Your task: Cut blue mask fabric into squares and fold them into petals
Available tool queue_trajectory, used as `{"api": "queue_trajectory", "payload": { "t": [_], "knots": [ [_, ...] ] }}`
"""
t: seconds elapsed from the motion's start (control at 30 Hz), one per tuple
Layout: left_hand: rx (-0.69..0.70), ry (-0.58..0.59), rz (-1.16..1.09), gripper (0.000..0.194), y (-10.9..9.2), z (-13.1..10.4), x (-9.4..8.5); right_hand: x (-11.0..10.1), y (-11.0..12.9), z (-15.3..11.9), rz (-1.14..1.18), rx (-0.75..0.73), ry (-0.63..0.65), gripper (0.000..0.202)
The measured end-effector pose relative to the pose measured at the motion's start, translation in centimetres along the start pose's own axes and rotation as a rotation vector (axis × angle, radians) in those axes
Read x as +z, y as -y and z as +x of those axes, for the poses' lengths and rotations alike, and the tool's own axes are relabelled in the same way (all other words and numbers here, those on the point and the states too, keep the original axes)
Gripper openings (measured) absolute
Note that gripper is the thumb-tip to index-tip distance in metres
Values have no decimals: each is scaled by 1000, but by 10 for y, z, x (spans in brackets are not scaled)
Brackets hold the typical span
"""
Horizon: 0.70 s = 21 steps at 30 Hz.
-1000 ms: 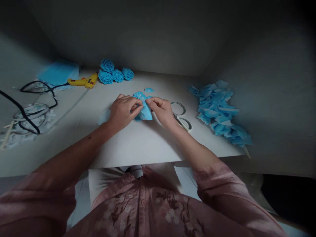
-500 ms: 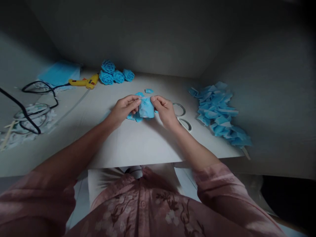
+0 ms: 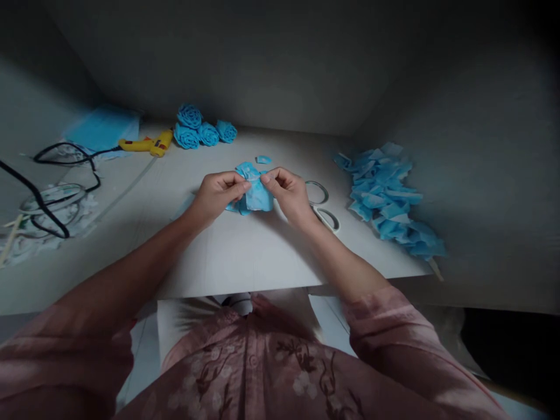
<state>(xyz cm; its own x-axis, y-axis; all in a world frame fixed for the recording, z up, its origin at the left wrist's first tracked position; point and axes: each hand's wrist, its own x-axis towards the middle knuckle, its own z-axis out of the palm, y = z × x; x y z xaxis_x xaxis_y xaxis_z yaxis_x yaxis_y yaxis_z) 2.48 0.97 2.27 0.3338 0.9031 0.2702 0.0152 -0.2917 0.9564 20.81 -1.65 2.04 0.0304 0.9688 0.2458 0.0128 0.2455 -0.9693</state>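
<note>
A blue piece of thin fabric [image 3: 259, 198] is stretched between my two hands above the middle of the table. My left hand [image 3: 219, 195] pinches its upper left edge between thumb and forefinger. On the other side, my right hand [image 3: 289, 192] pinches the top edge near its right corner, thumb on top. More blue pieces lie beneath and behind it, partly hidden by my fingers. One small blue scrap [image 3: 263, 159] rests just beyond. Right of my right hand lie scissors with pale handles [image 3: 327, 219]; their blades are hidden behind that hand.
Several blue fabric roses [image 3: 188, 137] sit at the back, beside a yellow glue gun [image 3: 149, 144] with a black cord [image 3: 41, 195]. Blue sheets [image 3: 102, 128] lie back left. White scraps [image 3: 79, 216] fill the left side. A heap of blue pieces [image 3: 387, 192] lies along the right wall.
My right thumb and fingers have shifted left along the fabric's top edge, closer to my left hand. The upper edge now looks more gathered. Both hands keep their pinch.
</note>
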Motion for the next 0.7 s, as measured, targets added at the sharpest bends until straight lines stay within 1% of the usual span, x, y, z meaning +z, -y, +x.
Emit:
{"api": "queue_trajectory", "payload": {
  "t": [0.23, 0.4, 0.5, 0.6, 0.7],
  "knots": [
    [11, -2, -5, 26, -1, 0, 1, -3, -1, -1, -71, -40, -2, 61],
    [7, -6, -19, 26, -2, 0, 1, -4, -4, 0, -44, -24, 8, 63],
    [-7, -28, -41, 26, -1, 0, 0, -5, -3, 2, 55, 52, 53, 64],
    [-19, -77, -63, 26, 3, 2, -2, -7, 0, 4, 149, 189, 118, 68],
    [-13, -119, -80, 26, 8, 4, -4, -7, 2, 5, 186, 299, 152, 73]
  ]
}}
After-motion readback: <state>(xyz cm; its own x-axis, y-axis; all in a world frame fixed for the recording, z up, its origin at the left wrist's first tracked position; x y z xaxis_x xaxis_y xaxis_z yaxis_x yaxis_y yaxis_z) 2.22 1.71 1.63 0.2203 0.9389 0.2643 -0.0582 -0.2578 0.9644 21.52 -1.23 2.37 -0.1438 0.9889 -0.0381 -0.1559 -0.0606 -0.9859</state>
